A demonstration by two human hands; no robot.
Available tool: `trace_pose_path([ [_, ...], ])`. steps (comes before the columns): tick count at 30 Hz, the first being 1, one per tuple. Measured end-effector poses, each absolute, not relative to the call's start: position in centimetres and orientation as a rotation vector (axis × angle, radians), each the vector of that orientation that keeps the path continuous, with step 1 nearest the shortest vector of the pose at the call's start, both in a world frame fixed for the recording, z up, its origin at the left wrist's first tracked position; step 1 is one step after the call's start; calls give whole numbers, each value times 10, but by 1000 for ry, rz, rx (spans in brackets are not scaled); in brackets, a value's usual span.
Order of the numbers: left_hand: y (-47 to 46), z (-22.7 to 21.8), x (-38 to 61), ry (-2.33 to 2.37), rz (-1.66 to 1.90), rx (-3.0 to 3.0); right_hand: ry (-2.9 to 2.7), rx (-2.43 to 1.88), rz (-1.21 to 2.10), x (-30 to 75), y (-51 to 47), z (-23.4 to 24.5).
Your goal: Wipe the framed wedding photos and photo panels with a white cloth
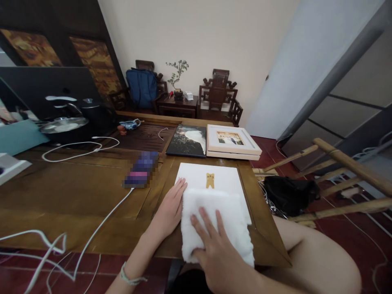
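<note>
the right hand [216, 245] lay on a white cloth [235, 220] at the lower middle of the frame, its fingers spread flat over the pile. the cloth covered the lower part of a white board [226, 177], whose upper part showed near the center with a small yellow bear [210, 180] on it. the left hand [170, 206] rested at the board's left edge, fingers straight and close together. the board lay on the bench [76, 192]. above it in the frame, a dark picture [183, 143] lay just beside a pale frame [211, 139]. left of center, a pixelated phone [141, 169] had a white cable [104, 220] trailing to the lower left.
</note>
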State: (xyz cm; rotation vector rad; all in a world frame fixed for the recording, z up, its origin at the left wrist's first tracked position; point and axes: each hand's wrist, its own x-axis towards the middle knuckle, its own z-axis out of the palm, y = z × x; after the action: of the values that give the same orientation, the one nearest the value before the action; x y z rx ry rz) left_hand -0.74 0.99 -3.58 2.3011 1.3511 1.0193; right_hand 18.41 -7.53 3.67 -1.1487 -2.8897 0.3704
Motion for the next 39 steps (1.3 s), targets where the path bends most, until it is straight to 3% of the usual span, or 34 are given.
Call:
trace_pose_path([
  [6,11,-37,-8,1342,1034,2321,-2863,-1195,364,189,-22,50],
  [12,10,-32,-6,1369,1016,2332,-2765,-1425,109,175,45,44],
  [18,9,-33,-10,1329,1011,2334,-2796,-1365,72,158,2,36],
  [26,9,-32,-9,1339,971,2300,-2919,-1174,369,178,-70,41],
  [31,10,-33,-8,1352,996,2303,-2877,-1195,423,191,-40,47],
  [39,6,-24,-5,1351,1059,2147,-2727,-1428,145,180,47,45],
])
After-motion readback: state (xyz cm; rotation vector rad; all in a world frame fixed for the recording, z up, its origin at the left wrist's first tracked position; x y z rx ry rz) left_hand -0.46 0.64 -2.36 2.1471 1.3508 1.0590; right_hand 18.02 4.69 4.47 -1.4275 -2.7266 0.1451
